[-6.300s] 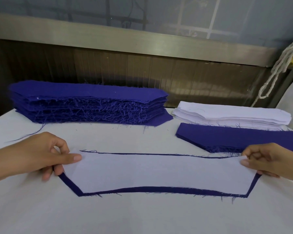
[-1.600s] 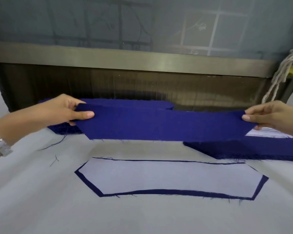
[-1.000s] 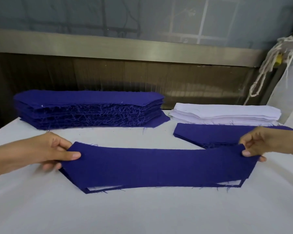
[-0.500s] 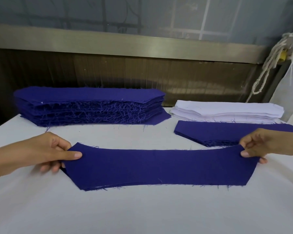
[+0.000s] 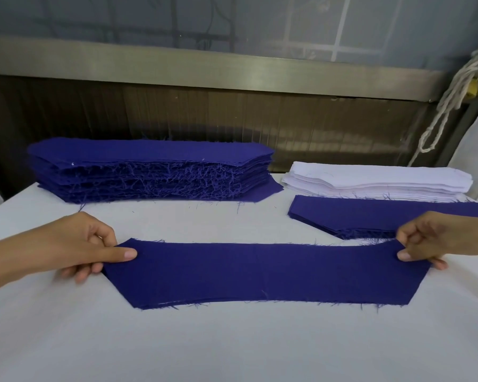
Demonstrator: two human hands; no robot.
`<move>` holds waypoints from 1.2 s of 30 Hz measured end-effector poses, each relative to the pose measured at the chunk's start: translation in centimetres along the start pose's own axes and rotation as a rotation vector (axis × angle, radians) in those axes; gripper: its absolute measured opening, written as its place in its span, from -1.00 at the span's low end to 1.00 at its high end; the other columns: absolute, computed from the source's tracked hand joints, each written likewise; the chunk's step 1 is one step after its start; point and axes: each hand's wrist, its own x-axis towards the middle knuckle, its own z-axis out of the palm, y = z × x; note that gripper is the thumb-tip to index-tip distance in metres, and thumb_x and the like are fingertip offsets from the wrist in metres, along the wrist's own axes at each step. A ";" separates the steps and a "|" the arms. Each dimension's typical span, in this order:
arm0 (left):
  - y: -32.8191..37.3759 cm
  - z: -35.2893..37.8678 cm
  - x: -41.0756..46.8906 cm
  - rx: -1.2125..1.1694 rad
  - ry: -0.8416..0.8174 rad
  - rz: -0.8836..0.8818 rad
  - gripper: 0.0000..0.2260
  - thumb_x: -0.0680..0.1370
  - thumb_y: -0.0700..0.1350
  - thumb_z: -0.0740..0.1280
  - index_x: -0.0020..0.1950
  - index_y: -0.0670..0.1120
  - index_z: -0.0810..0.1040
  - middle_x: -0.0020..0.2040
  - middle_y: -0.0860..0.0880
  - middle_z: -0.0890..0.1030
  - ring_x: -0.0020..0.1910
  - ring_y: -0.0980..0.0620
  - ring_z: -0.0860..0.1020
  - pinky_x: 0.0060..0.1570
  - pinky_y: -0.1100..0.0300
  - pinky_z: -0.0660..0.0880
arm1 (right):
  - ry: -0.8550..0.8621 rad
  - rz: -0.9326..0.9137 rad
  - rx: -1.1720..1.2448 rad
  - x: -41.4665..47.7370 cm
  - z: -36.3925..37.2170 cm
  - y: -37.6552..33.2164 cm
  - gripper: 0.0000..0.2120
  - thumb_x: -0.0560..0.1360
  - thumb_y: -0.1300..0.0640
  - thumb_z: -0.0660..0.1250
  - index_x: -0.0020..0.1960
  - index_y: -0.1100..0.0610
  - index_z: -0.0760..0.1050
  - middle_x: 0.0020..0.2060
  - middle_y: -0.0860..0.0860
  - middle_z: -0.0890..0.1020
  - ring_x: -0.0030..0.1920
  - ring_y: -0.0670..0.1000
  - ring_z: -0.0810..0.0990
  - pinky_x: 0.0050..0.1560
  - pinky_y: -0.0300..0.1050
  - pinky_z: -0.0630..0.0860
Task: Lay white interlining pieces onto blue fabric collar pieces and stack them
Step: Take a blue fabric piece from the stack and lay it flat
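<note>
A blue collar piece lies flat across the middle of the white table, covering the earlier blue piece and its white interlining, of which only a thin white sliver shows at the near edge. My left hand pinches its left end between thumb and fingers. My right hand pinches its right end. A tall stack of blue collar pieces stands at the back left. A stack of white interlining pieces sits at the back right.
A low pile of blue pieces lies in front of the white stack, just behind my right hand. A metal rail and dark panel rise behind the table. A white cord hangs at the far right.
I carried a blue piece from the back stack and lowered it over the interlined piece. In the last half second it settled flat, with both hands staying on its ends.
</note>
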 end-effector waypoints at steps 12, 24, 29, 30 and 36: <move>0.1 -0.4 -0.2 -0.031 -0.054 -0.009 -0.39 0.08 0.43 0.56 -0.28 -0.09 0.67 -0.37 -0.09 0.65 -0.50 0.06 0.52 -0.55 0.28 0.32 | 0.031 -0.062 -0.021 2.7 -0.5 3.7 -0.67 0.56 -0.07 0.44 0.09 0.19 0.58 -0.15 0.23 0.65 -0.43 0.02 0.46 -0.35 -0.35 0.47; 0.8 0.4 -0.7 0.085 0.082 -0.006 -0.52 0.09 0.41 0.48 -0.33 0.01 0.63 -0.42 -0.11 0.65 -0.54 0.06 0.54 -0.53 0.33 0.39 | -0.029 -0.014 0.015 -1.3 1.0 -2.2 -0.66 0.43 -0.14 0.55 0.00 0.06 0.56 -0.39 0.17 0.48 -0.44 -0.05 0.39 -0.31 -0.37 0.43; 0.3 0.1 -0.6 0.136 0.127 0.070 -0.38 -0.02 0.60 0.41 -0.28 0.14 0.62 -0.44 -0.02 0.64 -0.52 0.15 0.54 -0.19 0.20 0.56 | 0.092 0.067 -0.111 -3.3 2.2 -5.2 -0.53 0.26 -0.32 0.60 -0.11 0.03 0.62 -0.44 0.04 0.55 -0.49 -0.08 0.39 -0.46 -0.28 0.34; 0.2 0.2 -0.5 0.145 0.145 0.091 -0.35 -0.09 0.63 0.37 -0.27 0.18 0.62 -0.43 0.03 0.64 -0.52 0.22 0.53 -0.18 0.22 0.52 | 0.117 0.083 -0.121 -3.6 2.3 -5.7 -0.50 0.22 -0.33 0.60 -0.11 0.03 0.64 -0.43 0.03 0.57 -0.49 -0.10 0.40 -0.47 -0.29 0.33; 0.3 0.4 -0.5 0.161 0.235 0.155 -0.28 -0.20 0.70 0.24 -0.21 0.36 0.60 -0.39 0.21 0.63 -0.48 0.34 0.52 -0.33 0.31 0.36 | 0.148 0.096 -0.138 -4.2 3.2 -8.1 -0.68 0.19 -0.23 0.55 -0.14 -0.09 0.70 -0.38 -0.03 0.65 -0.39 -0.19 0.53 -0.36 -0.37 0.42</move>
